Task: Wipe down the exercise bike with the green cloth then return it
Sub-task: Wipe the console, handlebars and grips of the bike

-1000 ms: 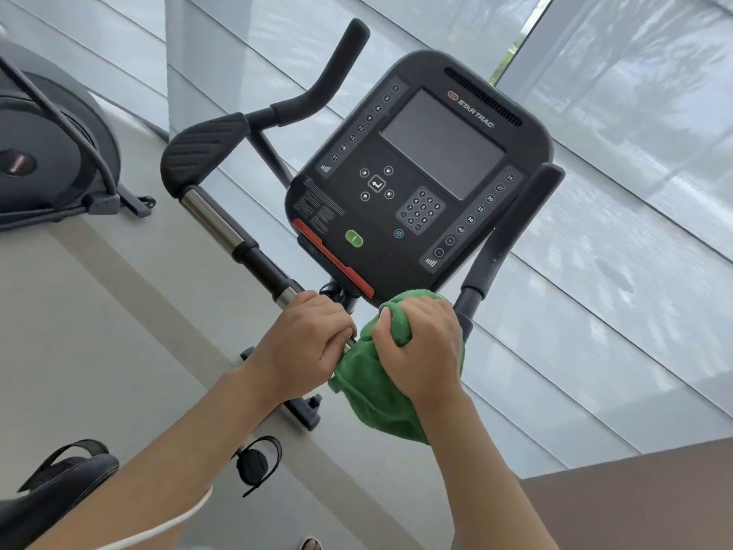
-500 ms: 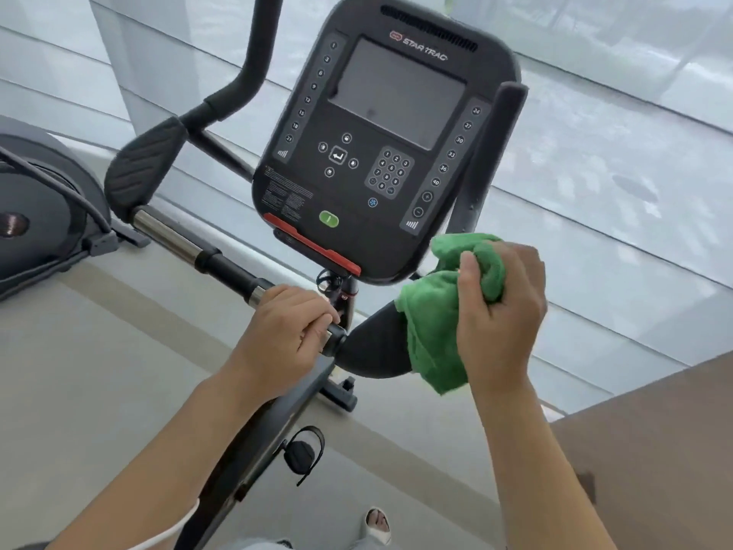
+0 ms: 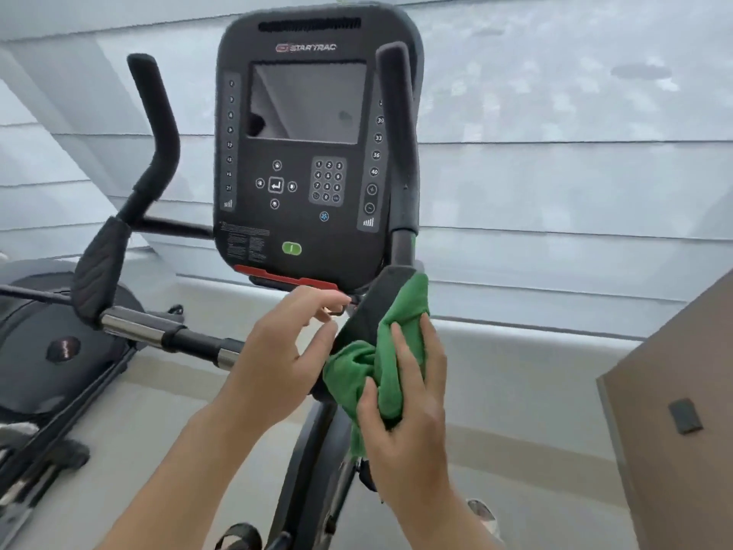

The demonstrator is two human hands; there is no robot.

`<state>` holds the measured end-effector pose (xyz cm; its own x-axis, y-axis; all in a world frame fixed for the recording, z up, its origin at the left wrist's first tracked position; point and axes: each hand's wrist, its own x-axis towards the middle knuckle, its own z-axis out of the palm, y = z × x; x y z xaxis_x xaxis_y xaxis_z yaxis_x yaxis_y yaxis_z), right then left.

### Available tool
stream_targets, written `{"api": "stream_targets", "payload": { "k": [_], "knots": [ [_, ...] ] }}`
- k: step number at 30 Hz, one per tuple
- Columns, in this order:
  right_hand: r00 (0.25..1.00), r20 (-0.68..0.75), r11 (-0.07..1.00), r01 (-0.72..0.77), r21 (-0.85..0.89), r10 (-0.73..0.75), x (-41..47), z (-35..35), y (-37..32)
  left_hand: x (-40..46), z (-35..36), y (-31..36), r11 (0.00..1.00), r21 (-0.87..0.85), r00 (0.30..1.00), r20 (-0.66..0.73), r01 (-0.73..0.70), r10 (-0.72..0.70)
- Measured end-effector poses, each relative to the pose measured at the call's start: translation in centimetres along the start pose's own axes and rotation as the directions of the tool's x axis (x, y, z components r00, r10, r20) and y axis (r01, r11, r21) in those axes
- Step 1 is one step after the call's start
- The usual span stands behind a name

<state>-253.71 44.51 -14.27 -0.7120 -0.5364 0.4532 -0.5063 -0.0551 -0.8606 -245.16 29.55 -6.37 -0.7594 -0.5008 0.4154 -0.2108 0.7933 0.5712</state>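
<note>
Right hand (image 3: 400, 394) now presses green cloth (image 3: 380, 363) onto right pad (image 3: 371, 307); left hand (image 3: 277, 359) released bar, fingers loose.

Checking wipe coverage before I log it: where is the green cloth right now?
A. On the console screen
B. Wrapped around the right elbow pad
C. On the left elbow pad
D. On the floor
B: the right hand presses the green cloth around the right elbow pad below the console.
</note>
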Motion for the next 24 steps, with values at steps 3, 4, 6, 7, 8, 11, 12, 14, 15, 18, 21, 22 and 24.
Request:
{"api": "stream_targets", "payload": {
  "k": [3, 4, 6, 7, 8, 11, 12, 14, 15, 18, 21, 22, 24],
  "knots": [
    [0.999, 0.036, 1.000, 0.002, 0.003, -0.002, -2.5, 1.1, 0.4, 1.0, 1.4, -0.3, 1.000, 0.000, 0.999, 0.032, -0.008, 0.008],
    [1.000, 0.030, 1.000, 0.002, -0.001, -0.002, -2.2, 1.3, 0.5, 1.1, 1.9, -0.5, 1.000, -0.017, 1.000, 0.028, 0.011, -0.010],
    [1.000, 0.005, 1.000, -0.011, 0.019, 0.011, -0.6, 1.4, 0.7, 0.9, 2.7, -0.9, 0.997, -0.057, 0.998, 0.007, 0.055, -0.055],
    [1.000, -0.012, 0.999, -0.019, 0.038, 0.020, 0.3, 1.4, 0.7, 0.8, 2.9, -1.1, 0.996, -0.064, 0.998, -0.006, 0.061, -0.062],
    [0.999, -0.029, 0.998, -0.025, 0.059, 0.027, 1.2, 1.4, 0.6, 0.7, 3.0, -1.3, 0.995, -0.071, 0.998, -0.011, 0.063, -0.064],
    [0.995, -0.034, 0.987, -0.085, 0.137, 0.091, 3.7, 1.1, 0.1, 0.6, 2.8, -1.6, 0.986, -0.132, 0.995, 0.015, 0.103, -0.102],
    [0.993, -0.017, 0.984, -0.117, 0.138, 0.121, 5.0, 0.8, -0.1, 0.6, 2.8, -1.6, 0.984, -0.144, 0.994, 0.025, 0.110, -0.107],
    [0.987, 0.013, 0.984, -0.163, 0.074, 0.163, 8.3, 0.0, -0.3, 0.5, 2.9, -1.5, 0.988, -0.122, 0.995, 0.019, 0.096, -0.095],
    [0.983, 0.013, 0.983, -0.181, 0.037, 0.181, 10.0, -0.3, -0.3, 0.4, 3.0, -1.5, 0.993, -0.094, 0.997, 0.005, 0.076, -0.076],
    [0.976, -0.041, 0.976, -0.216, -0.011, 0.216, 11.9, -0.4, -0.7, 0.5, 3.1, -1.4, 0.997, -0.066, 0.999, -0.018, 0.030, -0.031],
    [0.975, -0.058, 0.977, -0.210, 0.041, 0.212, 8.5, 0.3, -1.0, 0.5, 3.1, -1.4, 0.993, -0.100, 0.998, -0.002, 0.059, -0.059],
    [0.976, -0.065, 0.977, -0.206, 0.063, 0.210, 7.0, 0.5, -0.8, 0.5, 3.0, -1.5, 0.989, -0.125, 0.997, 0.002, 0.083, -0.083],
    [0.975, -0.074, 0.975, -0.202, 0.086, 0.209, 4.1, 1.0, -0.5, 0.6, 2.8, -1.7, 0.969, -0.196, 0.989, 0.024, 0.148, -0.146]
  ]
}}
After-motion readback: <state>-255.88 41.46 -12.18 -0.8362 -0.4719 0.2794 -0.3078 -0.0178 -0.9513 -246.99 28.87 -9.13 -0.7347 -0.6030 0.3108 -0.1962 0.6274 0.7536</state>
